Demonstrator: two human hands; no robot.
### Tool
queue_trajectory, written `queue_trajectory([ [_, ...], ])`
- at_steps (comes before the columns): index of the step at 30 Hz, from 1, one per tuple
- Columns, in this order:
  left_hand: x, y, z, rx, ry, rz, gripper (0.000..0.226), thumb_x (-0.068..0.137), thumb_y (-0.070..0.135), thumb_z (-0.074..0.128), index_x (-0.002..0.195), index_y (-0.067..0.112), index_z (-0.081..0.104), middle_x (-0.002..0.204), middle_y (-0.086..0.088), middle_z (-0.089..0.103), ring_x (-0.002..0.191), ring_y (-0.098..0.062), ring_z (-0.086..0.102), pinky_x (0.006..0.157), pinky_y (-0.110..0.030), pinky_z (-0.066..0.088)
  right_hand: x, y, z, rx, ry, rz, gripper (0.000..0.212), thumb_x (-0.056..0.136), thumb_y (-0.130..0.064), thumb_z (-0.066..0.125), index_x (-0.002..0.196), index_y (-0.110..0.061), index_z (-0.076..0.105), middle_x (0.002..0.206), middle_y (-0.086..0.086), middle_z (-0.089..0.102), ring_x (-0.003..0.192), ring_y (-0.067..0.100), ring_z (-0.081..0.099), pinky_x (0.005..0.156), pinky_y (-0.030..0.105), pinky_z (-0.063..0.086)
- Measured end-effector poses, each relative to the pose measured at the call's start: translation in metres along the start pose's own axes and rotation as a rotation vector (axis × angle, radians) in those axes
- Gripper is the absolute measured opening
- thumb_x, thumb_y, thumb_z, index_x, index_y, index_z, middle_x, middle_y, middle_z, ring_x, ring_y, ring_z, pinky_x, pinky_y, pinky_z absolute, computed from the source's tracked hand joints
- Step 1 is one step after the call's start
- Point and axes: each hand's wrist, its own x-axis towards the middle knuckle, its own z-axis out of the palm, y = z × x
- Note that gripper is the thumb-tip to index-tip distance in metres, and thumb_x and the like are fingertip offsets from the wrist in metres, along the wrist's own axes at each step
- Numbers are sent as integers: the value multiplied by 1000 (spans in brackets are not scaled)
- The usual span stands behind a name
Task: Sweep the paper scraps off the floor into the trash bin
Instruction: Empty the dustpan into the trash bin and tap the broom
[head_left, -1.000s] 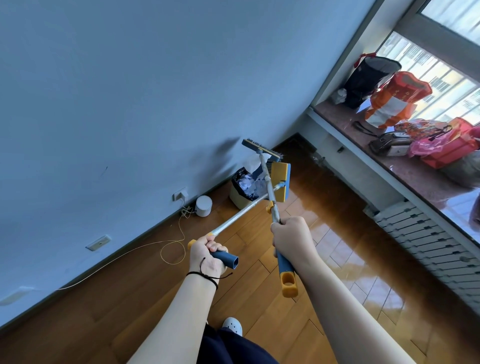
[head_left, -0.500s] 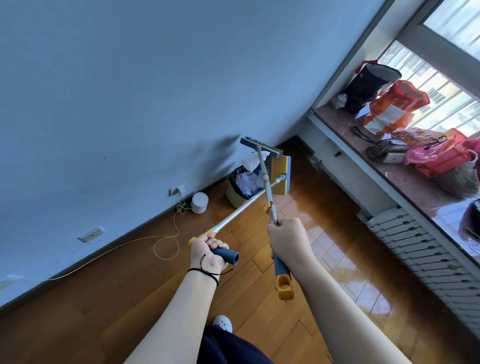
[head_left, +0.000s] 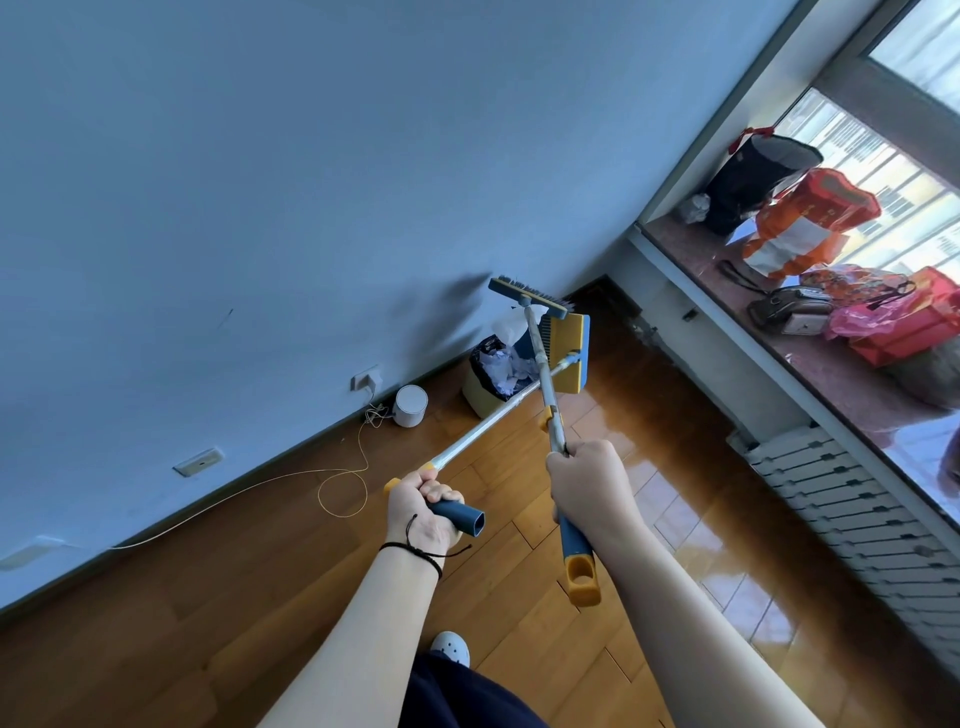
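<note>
Two long-handled tools are up off the glossy brown wooden parquet floor (head_left: 270, 597), and their silver metal poles cross in mid-air just short of the bin! Biggest first: the yellow-and-blue plastic dustpan (head_left: 570, 353) hangs tipped on edge right beside and above the bin's mouth, its pole running from the pan down and to the left, back toward the person. The left hand (head_left: 423, 512) has all its fingers curled tight round that pole's dark blue grip, the open end of the grip poking out to the right. Next, the broom with the flat dark blue head (head_left: 527, 297) — its pole runs nearly straight away from the person, head pointing at the pale blue wall, head bar lying crosswise above the bin. The right hand (head_left: 589, 488) is fisted round the broom pole, the blue-and-yellow handle end sticking out below the wrist. Down by the skirting stands the small yellowish trash bin with the black liner (head_left: 480, 387), and crumpled white paper scraps (head_left: 506, 366) sit heaped inside it. Just left of the bin, a little white cylinder (head_left: 410, 405) stands on the floor.
</note>
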Motion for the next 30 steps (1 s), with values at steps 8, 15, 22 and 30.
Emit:
queue_trajectory([
  [8,-2,0,-11,10,0,-20,21,90,1,43,74,14,46,40,6,30,28,-10,29,37,-17,34,-5,3,3,-2,15,-10,10,96,-13,50,94,-9,58,65,9,59,48,19,58,40,23,48],
  [15,-1,-2,-20,10,-6,-21,20,89,0,44,74,14,46,42,7,30,29,-9,29,37,-17,34,-11,6,3,12,23,-10,9,97,-13,50,96,-8,57,65,9,59,47,18,58,39,23,48],
  [22,-6,-4,-13,19,-33,-35,20,90,1,45,74,14,46,41,7,30,29,-9,29,42,-18,33,-16,6,0,-1,40,-41,10,97,-12,49,92,-9,57,65,10,59,46,19,58,39,23,49],
  [30,-3,-3,-14,8,-43,-41,28,88,1,48,67,17,39,44,8,29,30,-9,29,38,-19,34,-15,4,2,-10,44,-56,8,98,-13,49,96,-11,57,67,10,60,48,19,58,39,21,46],
])
